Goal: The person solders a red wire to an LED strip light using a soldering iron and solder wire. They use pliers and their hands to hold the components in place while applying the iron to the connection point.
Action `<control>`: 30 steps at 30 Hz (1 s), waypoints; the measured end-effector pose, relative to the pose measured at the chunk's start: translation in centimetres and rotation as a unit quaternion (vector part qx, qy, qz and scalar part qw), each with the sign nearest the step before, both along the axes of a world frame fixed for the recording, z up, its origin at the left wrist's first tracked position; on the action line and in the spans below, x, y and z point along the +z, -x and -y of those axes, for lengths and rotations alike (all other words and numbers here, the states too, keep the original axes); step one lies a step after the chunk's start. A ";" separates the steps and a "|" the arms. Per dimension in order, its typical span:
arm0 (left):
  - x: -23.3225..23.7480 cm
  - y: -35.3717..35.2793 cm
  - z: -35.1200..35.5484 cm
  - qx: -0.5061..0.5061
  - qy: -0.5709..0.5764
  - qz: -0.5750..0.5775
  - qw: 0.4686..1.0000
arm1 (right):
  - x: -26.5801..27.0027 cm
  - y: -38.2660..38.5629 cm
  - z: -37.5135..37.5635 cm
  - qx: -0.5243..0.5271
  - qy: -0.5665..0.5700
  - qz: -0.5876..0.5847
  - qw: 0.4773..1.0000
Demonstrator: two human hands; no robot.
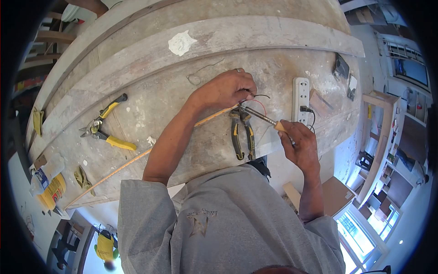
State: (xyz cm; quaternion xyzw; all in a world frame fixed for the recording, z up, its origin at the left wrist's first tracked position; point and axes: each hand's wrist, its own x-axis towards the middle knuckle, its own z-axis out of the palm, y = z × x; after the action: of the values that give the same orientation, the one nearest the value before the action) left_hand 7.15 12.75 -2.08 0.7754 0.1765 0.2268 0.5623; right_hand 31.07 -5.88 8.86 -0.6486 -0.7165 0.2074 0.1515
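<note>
My right hand (299,144) is closed around the light wooden handle of a soldering iron (262,116). Its metal shaft points left toward my other hand's fingertips. My left hand (232,87) is pinched at thin black and red wires (262,101), beside the end of a narrow orange strip (118,171) resembling an LED strip. This strip runs under my left forearm to the table's lower left corner. The exact joint is too small to make out. Pliers (243,134) with black and yellow handles lie just below the iron's tip, jaws toward the wires.
A white power strip (300,98) with a black plug sits to the right. Yellow-handled snips (107,125) lie left. A long board (228,34) crosses the back of the worktable. Bottles (51,189) stand at the left edge. A person in yellow (106,246) is farther off.
</note>
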 end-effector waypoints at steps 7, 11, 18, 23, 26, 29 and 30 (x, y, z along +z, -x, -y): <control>0.1 0.0 0.0 0.000 -0.003 0.001 1.000 | 0.1 0.1 0.0 0.001 0.002 0.001 1.000; -0.2 0.0 0.0 -0.003 -0.021 0.003 1.000 | 0.1 0.1 0.0 0.004 -0.002 0.002 1.000; -0.2 0.0 0.0 -0.005 -0.026 0.005 1.000 | -0.3 -0.1 0.1 0.008 -0.004 0.006 1.000; -0.3 -0.1 0.1 0.001 -0.023 0.001 1.000 | -0.5 -0.3 0.2 0.012 -0.006 0.010 1.000; -0.4 -0.1 0.1 0.001 -0.020 0.001 1.000 | -0.5 -0.3 0.2 0.011 -0.009 0.010 1.000; -0.2 -0.1 0.1 -0.003 -0.023 -0.006 1.000 | -0.5 -0.2 0.2 0.008 -0.017 0.003 1.000; -0.1 0.0 0.1 -0.003 -0.023 -0.006 1.000 | -0.5 -0.2 0.1 0.008 -0.018 0.003 1.000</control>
State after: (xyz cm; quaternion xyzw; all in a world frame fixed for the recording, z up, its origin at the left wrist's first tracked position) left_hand 7.19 12.66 -2.22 0.7899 0.1726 0.2243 0.5440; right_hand 31.27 -6.03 8.37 -0.6406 -0.7258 0.1940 0.1589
